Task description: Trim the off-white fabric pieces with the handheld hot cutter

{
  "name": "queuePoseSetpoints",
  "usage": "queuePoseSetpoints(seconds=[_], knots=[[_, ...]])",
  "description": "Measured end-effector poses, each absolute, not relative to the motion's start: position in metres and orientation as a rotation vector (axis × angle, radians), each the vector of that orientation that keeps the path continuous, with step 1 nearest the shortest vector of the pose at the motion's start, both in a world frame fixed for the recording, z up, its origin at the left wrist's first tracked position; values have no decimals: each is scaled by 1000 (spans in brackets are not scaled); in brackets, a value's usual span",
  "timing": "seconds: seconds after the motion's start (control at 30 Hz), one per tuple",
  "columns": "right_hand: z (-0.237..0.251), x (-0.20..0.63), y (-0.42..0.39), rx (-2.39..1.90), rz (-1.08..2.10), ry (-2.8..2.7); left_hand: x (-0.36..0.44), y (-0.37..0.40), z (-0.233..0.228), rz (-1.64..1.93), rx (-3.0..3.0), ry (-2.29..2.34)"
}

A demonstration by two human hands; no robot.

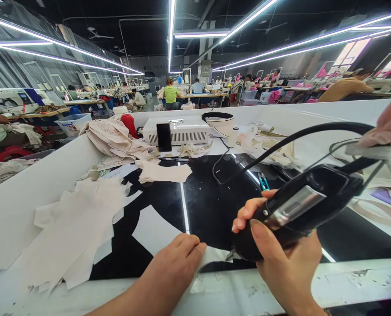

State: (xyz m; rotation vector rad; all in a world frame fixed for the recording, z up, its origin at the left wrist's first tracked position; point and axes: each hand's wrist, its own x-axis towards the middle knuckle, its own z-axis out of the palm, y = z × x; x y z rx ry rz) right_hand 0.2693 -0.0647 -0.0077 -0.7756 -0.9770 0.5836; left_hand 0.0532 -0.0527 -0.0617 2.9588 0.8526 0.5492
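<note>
My right hand (pixel 281 259) grips a black corded cutting tool (pixel 300 206) with a silver plate on its side, its tip resting on a white fabric piece (pixel 159 232) at the near edge of the glossy black table (pixel 211 206). The tool's thick black cable (pixel 300 131) arcs up and away to the right. My left hand (pixel 174 263) lies flat with fingers curled on the same fabric piece, just left of the tool's tip.
A pile of cut white fabric pieces (pixel 73 224) lies at the left. Further back sit a white box machine (pixel 179 129), a phone (pixel 164 137), a red bottle (pixel 129 124) and crumpled cloth (pixel 113 138). Other people work at sewing tables behind.
</note>
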Motion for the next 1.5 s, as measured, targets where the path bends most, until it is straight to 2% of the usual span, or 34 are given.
queuePoseSetpoints(seconds=[0.47,0.7,1.07,1.3,1.5], knots=[[-9,263,-77,-833,550,-966,53,-51,-63,479,2994,856],[-14,263,-81,-861,572,-965,64,-63,-75,742,3149,857],[8,261,-65,-786,539,-915,61,-66,-91,786,3186,861],[2,254,-41,-761,609,-895,47,-37,-61,521,3061,731],[-2,249,-29,-719,625,-916,40,-27,-54,469,3013,665]])
